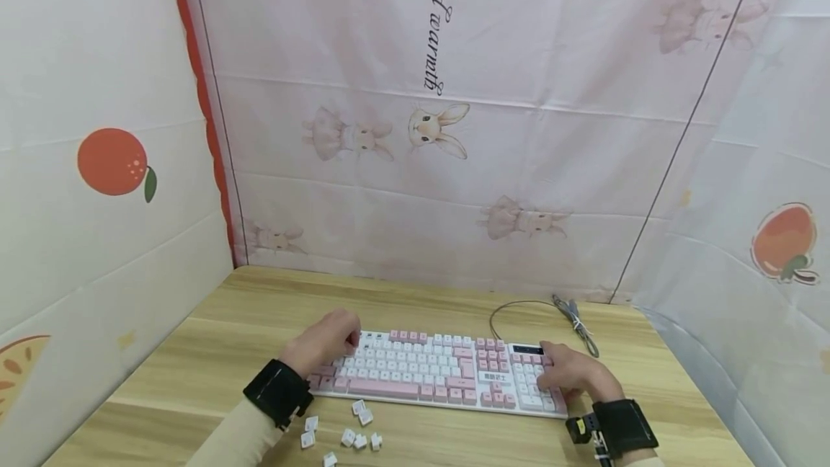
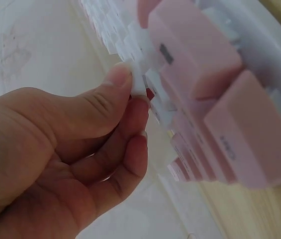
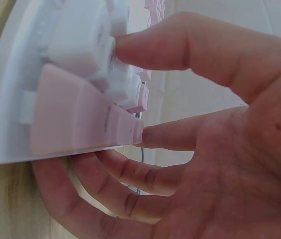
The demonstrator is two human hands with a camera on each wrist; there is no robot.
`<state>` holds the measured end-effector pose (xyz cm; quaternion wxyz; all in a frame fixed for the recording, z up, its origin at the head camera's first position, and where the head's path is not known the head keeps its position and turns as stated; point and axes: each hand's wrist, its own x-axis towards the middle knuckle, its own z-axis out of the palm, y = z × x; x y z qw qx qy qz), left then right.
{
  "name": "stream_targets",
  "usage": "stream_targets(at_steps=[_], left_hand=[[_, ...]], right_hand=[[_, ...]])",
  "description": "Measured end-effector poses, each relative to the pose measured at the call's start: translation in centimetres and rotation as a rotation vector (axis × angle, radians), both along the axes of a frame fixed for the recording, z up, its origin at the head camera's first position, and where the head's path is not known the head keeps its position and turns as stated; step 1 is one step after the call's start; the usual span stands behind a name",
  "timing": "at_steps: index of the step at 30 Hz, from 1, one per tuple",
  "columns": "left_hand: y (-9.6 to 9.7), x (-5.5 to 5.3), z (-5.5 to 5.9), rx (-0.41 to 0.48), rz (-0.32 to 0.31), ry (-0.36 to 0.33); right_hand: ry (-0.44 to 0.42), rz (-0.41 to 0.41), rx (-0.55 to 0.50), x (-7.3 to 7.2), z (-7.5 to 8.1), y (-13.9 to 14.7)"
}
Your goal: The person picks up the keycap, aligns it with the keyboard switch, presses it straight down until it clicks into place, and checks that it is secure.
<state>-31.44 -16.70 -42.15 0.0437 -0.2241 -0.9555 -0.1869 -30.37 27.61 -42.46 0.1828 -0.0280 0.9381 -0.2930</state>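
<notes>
A pink and white keyboard (image 1: pixel 395 386) lies on the wooden table. My left hand (image 1: pixel 324 343) is over its left end. In the left wrist view, that thumb and index finger pinch a white keycap (image 2: pixel 138 81) among the keys, and a bit of red shows beside it. My right hand (image 1: pixel 577 372) holds the keyboard's right end. Its thumb presses on the white number keys (image 3: pixel 83 40), while the other fingers bend along the side edge by the pink key (image 3: pixel 65 112), their tips partly hidden.
Several loose white keycaps (image 1: pixel 348 438) lie in front of the keyboard, beside the left forearm. A bundled grey cable (image 1: pixel 573 317) rests behind its right end. Printed curtains (image 1: pixel 415 222) close off the back and both sides of the table (image 1: pixel 214 337).
</notes>
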Motion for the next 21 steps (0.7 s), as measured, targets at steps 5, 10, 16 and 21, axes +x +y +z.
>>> stream_targets(at_steps=[5,10,16,21], left_hand=[[-0.07,0.02,0.0,0.004,0.002,0.018],[-0.08,0.18,0.03,0.01,-0.005,0.026],[-0.13,0.23,0.0,0.011,-0.016,0.03],[-0.09,0.06,-0.18,0.012,0.001,0.02]], right_hand=[[0.005,0.0,0.004,0.02,-0.1,0.04],[0.009,0.001,0.004,-0.04,-0.13,0.05],[0.003,-0.003,0.005,-0.14,0.0,-0.04],[0.001,-0.006,0.002,-0.07,-0.02,-0.01]])
